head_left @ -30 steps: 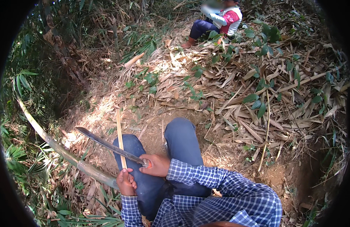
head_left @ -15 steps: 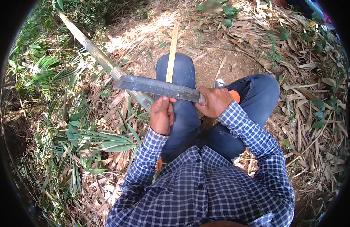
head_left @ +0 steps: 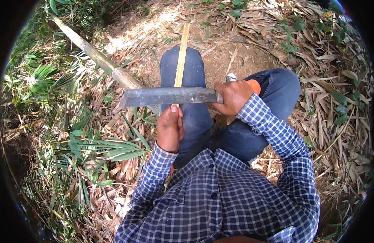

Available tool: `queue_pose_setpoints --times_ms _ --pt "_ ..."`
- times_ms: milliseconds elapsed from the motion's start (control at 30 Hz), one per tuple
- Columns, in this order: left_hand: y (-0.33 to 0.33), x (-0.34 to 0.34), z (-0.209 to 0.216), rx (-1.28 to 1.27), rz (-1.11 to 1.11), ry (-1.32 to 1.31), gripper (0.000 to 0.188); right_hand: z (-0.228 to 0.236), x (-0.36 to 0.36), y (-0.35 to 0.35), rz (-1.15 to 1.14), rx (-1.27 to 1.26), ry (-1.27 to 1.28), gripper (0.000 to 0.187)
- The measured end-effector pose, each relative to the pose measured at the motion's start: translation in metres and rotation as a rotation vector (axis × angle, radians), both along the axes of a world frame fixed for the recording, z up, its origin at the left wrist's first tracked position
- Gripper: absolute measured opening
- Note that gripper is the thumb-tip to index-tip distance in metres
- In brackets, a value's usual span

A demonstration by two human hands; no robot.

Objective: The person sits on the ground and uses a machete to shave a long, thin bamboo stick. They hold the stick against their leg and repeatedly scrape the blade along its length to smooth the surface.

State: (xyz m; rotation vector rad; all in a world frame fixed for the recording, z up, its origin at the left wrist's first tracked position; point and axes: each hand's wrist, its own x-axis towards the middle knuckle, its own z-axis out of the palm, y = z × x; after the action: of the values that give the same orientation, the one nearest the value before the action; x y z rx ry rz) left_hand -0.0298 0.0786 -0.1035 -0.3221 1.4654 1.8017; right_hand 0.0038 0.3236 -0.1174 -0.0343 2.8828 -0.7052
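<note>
My right hand (head_left: 234,97) is wrapped round the orange handle of a machete (head_left: 168,96), whose broad grey blade points left across my raised knee. Beneath the blade runs a thin pale bamboo strip (head_left: 181,60), lying lengthwise over the knee with its far end sticking out beyond it. My left hand (head_left: 170,127) pinches the strip's near end between thumb and fingers, just on my side of the blade. The blade hides a short middle stretch of the strip; whether its edge bites into the strip I cannot tell.
A long bamboo pole (head_left: 94,54) slants from the far left toward my knee. Dry leaves (head_left: 316,101) cover the ground around me, with green palm-like leaves (head_left: 118,150) on the left. My other leg (head_left: 276,97) is bent out to the right.
The machete has swung to lie more level, its handle end moving slightly nearer the far side. My left hand has shifted a little toward me, baring the strip's near end below the blade.
</note>
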Motion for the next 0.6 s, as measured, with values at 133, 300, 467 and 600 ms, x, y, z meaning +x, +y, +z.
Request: queue_pose_setpoints --times_ms 133,300,467,600 --pt "-0.011 0.008 0.006 -0.017 -0.036 0.032 0.03 -0.008 -0.015 0.016 -0.138 0.036 0.024 0.026" --pt "-0.017 0.011 0.01 -0.044 -0.011 0.02 0.033 0.004 -0.008 0.009 -0.049 0.039 -0.021 0.026" --pt "-0.031 0.018 0.016 -0.085 -0.05 0.042 0.03 -0.009 -0.031 0.025 -0.225 0.028 0.002 0.029" --pt "-0.032 0.015 0.015 -0.095 -0.061 0.02 0.031 -0.001 -0.027 0.026 -0.237 0.041 -0.01 0.028"
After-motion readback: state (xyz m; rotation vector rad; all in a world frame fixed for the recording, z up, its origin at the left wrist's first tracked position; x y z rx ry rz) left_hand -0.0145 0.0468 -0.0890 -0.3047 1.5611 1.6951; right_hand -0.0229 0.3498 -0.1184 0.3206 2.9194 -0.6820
